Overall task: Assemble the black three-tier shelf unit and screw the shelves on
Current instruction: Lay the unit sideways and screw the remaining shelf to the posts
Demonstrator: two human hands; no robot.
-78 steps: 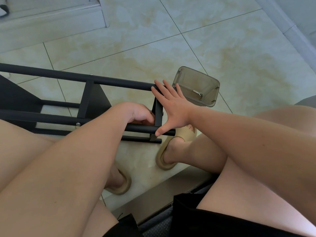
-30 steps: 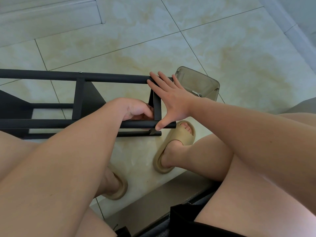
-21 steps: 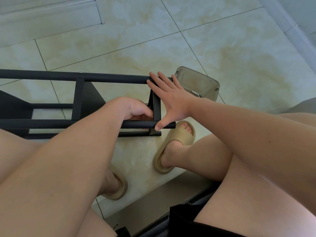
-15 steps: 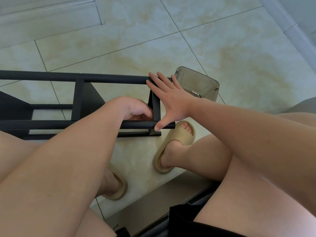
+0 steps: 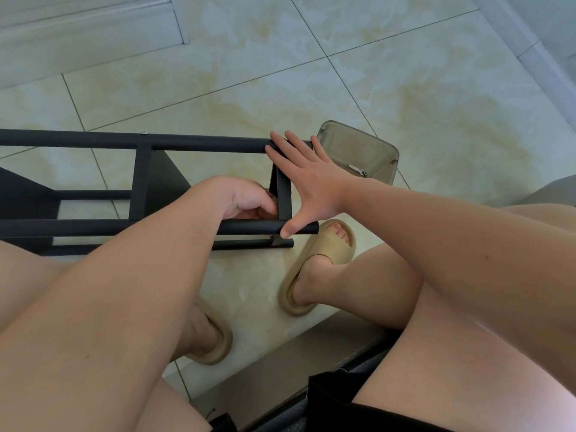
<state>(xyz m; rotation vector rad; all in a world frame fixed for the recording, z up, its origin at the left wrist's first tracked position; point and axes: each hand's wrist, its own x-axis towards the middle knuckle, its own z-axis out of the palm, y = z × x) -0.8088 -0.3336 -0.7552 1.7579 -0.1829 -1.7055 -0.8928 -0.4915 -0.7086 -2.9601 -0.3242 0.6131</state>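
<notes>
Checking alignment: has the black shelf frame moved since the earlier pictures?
Yes: the shelf frame turned slightly, its right end nearer the grey box, which stayed.

Lying on its side on glossy cream tile floor: black shelf frame. Sitting just past its right end: smoky clear plastic box, small metal part lying inside. Resting near the frame: beige right slipper, beige left slipper, both being worn.
</notes>
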